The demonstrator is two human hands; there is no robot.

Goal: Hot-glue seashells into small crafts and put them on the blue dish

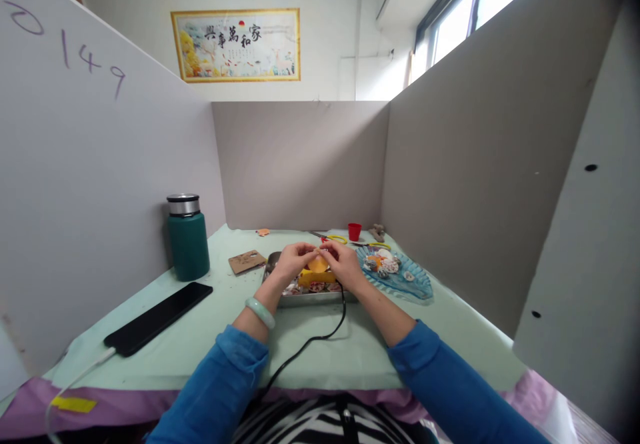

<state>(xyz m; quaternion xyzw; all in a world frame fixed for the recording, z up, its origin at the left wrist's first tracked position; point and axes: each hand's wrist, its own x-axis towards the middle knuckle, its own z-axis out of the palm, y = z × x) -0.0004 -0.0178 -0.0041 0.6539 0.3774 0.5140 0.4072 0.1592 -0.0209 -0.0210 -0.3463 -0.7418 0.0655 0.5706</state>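
Both my left hand (299, 259) and my right hand (341, 262) are closed, fingertips pinching a rounded orange-yellow piece (318, 265) that looks like a shell. They hold it above a metal tray (295, 301), close together in front of me. In the tray lie several shells (317, 287) and a yellow tool (315, 278), which looks like a glue gun and is partly hidden. A black cord (320, 338) runs from it over the table toward me. To the right of my right hand is a blue glass dish (410, 289) with several shells and small pieces on it.
A green flask (189, 244) and a black phone (157, 319) on a white cable stand at left. Brown cardboard (247, 262) lies beside the tray. Behind are yellow-handled scissors (337, 239), a red cup (355, 232) and brownish lumps (377, 233). Grey partitions (303, 164) enclose the table.
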